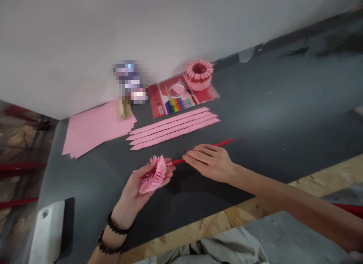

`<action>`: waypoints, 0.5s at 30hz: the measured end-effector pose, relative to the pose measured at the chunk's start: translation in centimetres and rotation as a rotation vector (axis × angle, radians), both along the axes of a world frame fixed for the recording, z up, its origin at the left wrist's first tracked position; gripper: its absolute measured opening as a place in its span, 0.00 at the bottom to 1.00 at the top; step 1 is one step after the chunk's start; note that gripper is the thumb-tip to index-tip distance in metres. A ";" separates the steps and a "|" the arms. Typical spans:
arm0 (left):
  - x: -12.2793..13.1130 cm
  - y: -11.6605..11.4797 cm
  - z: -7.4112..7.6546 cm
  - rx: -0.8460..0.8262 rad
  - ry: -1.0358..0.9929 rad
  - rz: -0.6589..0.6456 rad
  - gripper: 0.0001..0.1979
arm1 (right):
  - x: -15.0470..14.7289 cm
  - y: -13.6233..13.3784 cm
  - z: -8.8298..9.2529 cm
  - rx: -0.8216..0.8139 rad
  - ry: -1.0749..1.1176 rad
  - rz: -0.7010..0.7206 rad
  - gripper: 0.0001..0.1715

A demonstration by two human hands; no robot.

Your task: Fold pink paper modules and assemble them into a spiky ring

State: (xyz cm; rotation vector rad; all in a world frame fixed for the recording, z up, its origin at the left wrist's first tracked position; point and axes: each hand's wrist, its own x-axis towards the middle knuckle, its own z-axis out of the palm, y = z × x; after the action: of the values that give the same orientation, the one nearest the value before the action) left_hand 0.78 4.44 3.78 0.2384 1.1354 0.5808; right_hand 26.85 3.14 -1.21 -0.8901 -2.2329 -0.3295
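Observation:
My left hand point(141, 184) holds a ring-shaped bundle of folded pink paper point(154, 177), its pleats fanned out between thumb and fingers. From that bundle a red folded paper strip point(178, 161) runs to the right. My right hand point(211, 162) is closed over the strip, and the strip's pointed end shows beyond the knuckles. Its fingertips are partly hidden from above. Just past the hands, several pink folded strips point(172, 128) with zigzag edges lie side by side on the dark table.
A stack of pink paper sheets point(93, 129) lies at left with a small tan object point(124, 108) on top. Behind the strips, a red paper packet point(159, 99) carries a round pink folded-paper piece point(199, 75). A white device point(47, 233) sits at the near left. Wall behind.

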 end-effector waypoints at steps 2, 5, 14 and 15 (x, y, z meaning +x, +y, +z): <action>-0.2 0.0 0.1 -0.017 -0.019 -0.001 0.25 | 0.0 -0.1 0.3 0.076 0.004 0.013 0.11; -0.5 0.0 0.0 -0.025 -0.078 -0.021 0.29 | -0.1 0.0 0.3 0.078 0.037 0.036 0.10; -0.9 -0.1 0.0 -0.029 -0.131 -0.044 0.24 | -0.7 0.0 1.2 0.034 0.163 0.100 0.14; -0.7 -0.2 -0.1 -0.029 -0.117 -0.046 0.23 | -0.8 -0.1 1.3 0.041 0.153 0.103 0.14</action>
State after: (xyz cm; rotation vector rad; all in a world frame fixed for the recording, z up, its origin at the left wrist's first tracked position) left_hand 0.05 4.21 3.65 0.2027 1.0220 0.5303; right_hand 26.09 3.03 0.06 -0.7502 -2.1138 -0.2502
